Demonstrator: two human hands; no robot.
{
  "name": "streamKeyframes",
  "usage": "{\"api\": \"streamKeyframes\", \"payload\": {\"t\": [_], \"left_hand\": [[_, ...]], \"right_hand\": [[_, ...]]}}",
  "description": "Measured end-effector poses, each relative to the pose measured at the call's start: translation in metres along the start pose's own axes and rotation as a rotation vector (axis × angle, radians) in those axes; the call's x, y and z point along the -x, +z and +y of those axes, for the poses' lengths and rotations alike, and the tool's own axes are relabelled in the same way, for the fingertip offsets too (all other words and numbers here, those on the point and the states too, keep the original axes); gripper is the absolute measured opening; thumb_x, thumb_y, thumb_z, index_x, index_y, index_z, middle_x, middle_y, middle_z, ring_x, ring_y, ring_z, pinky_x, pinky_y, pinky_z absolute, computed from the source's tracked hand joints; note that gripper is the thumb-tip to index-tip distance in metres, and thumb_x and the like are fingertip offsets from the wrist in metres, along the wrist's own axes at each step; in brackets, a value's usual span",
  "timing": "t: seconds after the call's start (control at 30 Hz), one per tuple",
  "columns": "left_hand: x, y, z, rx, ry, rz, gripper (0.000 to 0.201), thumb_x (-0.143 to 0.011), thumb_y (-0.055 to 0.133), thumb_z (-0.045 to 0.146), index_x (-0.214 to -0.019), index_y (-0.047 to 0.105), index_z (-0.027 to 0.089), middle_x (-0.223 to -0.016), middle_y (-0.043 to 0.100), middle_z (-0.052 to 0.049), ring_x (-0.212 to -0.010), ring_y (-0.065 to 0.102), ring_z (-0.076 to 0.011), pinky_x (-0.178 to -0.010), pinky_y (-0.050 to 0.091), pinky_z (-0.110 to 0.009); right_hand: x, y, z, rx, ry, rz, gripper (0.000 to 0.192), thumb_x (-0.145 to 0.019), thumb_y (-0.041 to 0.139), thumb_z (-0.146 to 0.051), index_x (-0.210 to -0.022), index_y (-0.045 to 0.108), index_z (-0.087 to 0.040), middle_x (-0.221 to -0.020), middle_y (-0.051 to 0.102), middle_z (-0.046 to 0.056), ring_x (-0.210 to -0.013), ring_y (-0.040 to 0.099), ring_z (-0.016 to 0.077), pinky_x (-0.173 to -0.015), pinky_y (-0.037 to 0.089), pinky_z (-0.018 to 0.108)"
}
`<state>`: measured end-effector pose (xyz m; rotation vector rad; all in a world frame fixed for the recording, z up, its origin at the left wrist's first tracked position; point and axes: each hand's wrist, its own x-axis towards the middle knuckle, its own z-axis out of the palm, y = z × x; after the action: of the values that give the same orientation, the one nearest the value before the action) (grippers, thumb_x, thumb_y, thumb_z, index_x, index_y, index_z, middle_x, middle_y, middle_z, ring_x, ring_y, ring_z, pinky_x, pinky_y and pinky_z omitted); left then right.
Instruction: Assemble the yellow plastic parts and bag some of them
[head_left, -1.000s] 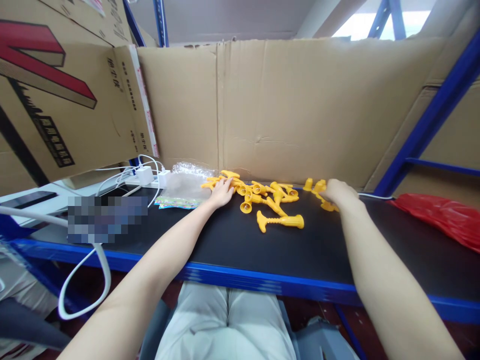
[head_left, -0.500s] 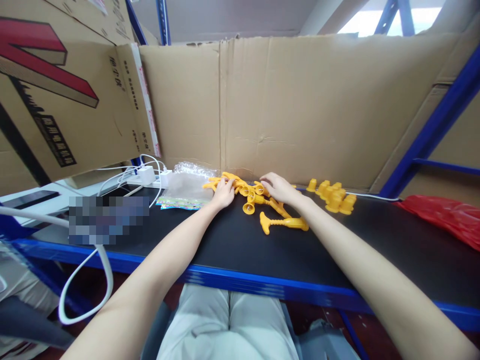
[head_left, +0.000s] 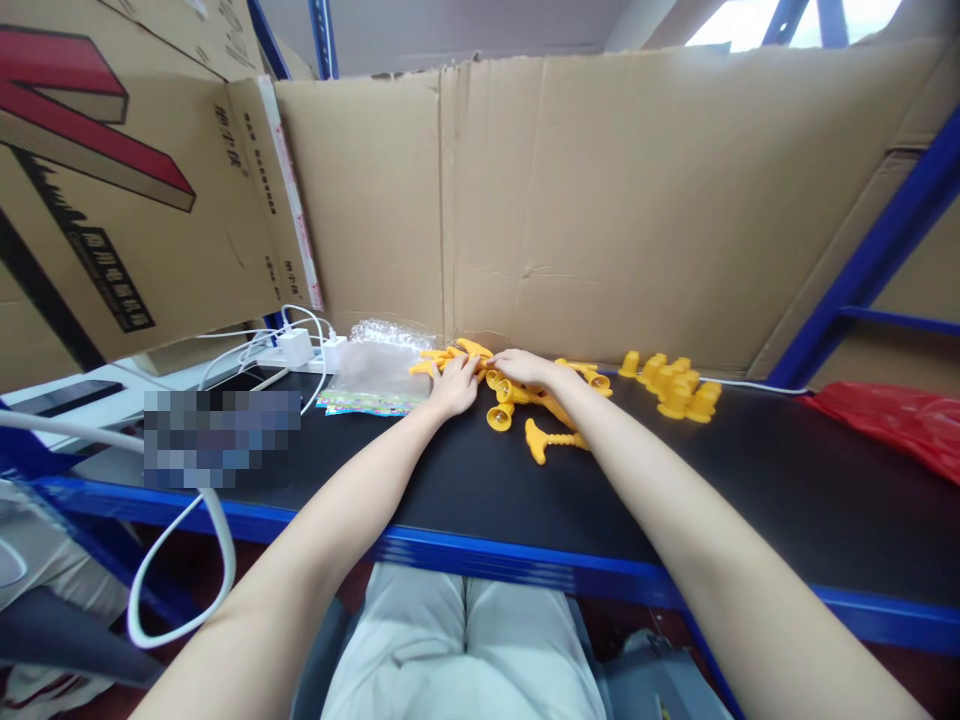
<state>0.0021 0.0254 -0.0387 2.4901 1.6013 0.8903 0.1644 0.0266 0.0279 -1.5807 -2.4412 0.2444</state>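
Note:
A heap of yellow plastic T-handled pieces (head_left: 436, 362) with twisted shafts and flared round ends lies on the black tabletop. My left hand (head_left: 455, 386) rests on the heap's left side, fingers bent over a T-handled piece. My right hand (head_left: 521, 367) reaches in from the right, its fingers closed close to the left fingertips; what they hold is hidden. Below my hands, a round flared end (head_left: 499, 416) faces me. Nearer the front lies a single T-shaped handle (head_left: 537, 441), partly covered by my right forearm. Another flared end (head_left: 600, 382) shows beyond that forearm.
Several yellow plastic cups (head_left: 676, 398) stand at the right. A red plastic bag (head_left: 892, 420) lies farther right. Clear plastic bags (head_left: 379, 372) sit at the left, near white chargers (head_left: 295, 347) and cables. Cardboard (head_left: 637, 200) walls the back; a blue rail (head_left: 517, 567) edges the front.
My right hand has moved left to meet my left hand, uncovering pieces on the right side of the heap. My left hand has shifted slightly right.

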Motion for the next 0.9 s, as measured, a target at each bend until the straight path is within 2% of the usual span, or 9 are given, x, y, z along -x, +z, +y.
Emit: {"api": "streamKeyframes", "payload": {"t": [0.1, 0.23, 0.33, 0.4, 0.53, 0.73, 0.83, 0.9], "left_hand": [[0.002, 0.000, 0.002, 0.003, -0.018, -0.041, 0.048, -0.088, 0.031, 0.025, -0.137, 0.035, 0.026, -0.148, 0.028, -0.010, -0.136, 0.021, -0.0297, -0.104, -0.002, -0.065], [0.001, 0.002, 0.001, -0.017, -0.019, -0.085, 0.050, -0.090, 0.030, 0.030, -0.139, 0.031, 0.027, -0.151, 0.019, -0.010, -0.139, 0.014, -0.0296, -0.104, -0.005, -0.065], [0.001, 0.002, 0.001, -0.045, -0.022, -0.094, 0.051, -0.090, 0.030, 0.033, -0.140, 0.030, 0.027, -0.152, 0.016, -0.010, -0.139, 0.012, -0.0307, -0.103, -0.004, -0.065], [0.002, 0.001, 0.001, -0.066, -0.026, -0.098, 0.051, -0.090, 0.029, 0.036, -0.140, 0.030, 0.027, -0.152, 0.014, -0.010, -0.139, 0.011, -0.0316, -0.103, -0.002, -0.066], [0.003, -0.003, 0.004, -0.114, -0.029, -0.126, 0.052, -0.091, 0.026, 0.038, -0.141, 0.028, 0.027, -0.153, 0.014, -0.009, -0.139, 0.011, -0.0305, -0.104, 0.001, -0.065], [0.005, -0.007, 0.006, -0.159, -0.019, -0.127, 0.049, -0.091, 0.026, 0.038, -0.139, 0.031, 0.028, -0.152, 0.016, -0.010, -0.139, 0.013, -0.0307, -0.104, 0.005, -0.066], [0.007, -0.011, 0.011, -0.149, 0.022, -0.061, 0.048, -0.092, 0.027, 0.036, -0.139, 0.031, 0.027, -0.151, 0.017, -0.011, -0.138, 0.014, -0.0314, -0.104, 0.009, -0.065], [0.009, -0.017, 0.016, -0.138, 0.084, 0.028, 0.049, -0.091, 0.031, 0.032, -0.140, 0.029, 0.025, -0.151, 0.018, -0.012, -0.138, 0.013, -0.0312, -0.105, 0.011, -0.063]], "right_hand": [[0.006, -0.003, -0.002, 0.025, 0.054, -0.029, 0.035, -0.085, 0.040, -0.031, -0.102, 0.068, -0.018, -0.103, 0.068, 0.007, -0.094, 0.061, 0.0224, -0.079, 0.045, 0.028], [0.013, -0.005, -0.011, 0.125, 0.117, -0.112, 0.031, -0.078, 0.049, -0.032, -0.095, 0.068, -0.016, -0.099, 0.068, 0.011, -0.089, 0.062, 0.0260, -0.076, 0.046, 0.034], [0.018, -0.002, -0.017, 0.180, 0.148, -0.188, 0.024, -0.072, 0.058, -0.032, -0.087, 0.068, -0.016, -0.093, 0.068, 0.011, -0.091, 0.062, 0.0288, -0.081, 0.045, 0.040], [0.021, 0.001, -0.018, 0.211, 0.175, -0.176, 0.019, -0.068, 0.063, -0.030, -0.082, 0.067, -0.019, -0.094, 0.067, 0.009, -0.095, 0.060, 0.0291, -0.085, 0.043, 0.042], [0.025, 0.002, -0.013, 0.120, 0.209, -0.065, 0.016, -0.066, 0.061, -0.028, -0.080, 0.065, -0.020, -0.093, 0.067, 0.007, -0.090, 0.061, 0.0248, -0.078, 0.045, 0.034], [0.039, -0.021, -0.002, -0.141, 0.180, 0.283, 0.018, -0.072, 0.054, -0.026, -0.082, 0.064, -0.015, -0.088, 0.067, 0.008, -0.081, 0.060, 0.0179, -0.071, 0.043, 0.024], [0.050, -0.028, 0.004, -0.212, 0.210, 0.435, 0.020, -0.072, 0.053, -0.024, -0.086, 0.064, -0.015, -0.086, 0.066, 0.007, -0.078, 0.059, 0.0167, -0.071, 0.043, 0.026], [0.058, -0.027, 0.010, -0.218, 0.168, 0.533, 0.024, -0.071, 0.054, -0.023, -0.092, 0.063, -0.015, -0.092, 0.065, 0.007, -0.079, 0.059, 0.0170, -0.072, 0.044, 0.027]]}}
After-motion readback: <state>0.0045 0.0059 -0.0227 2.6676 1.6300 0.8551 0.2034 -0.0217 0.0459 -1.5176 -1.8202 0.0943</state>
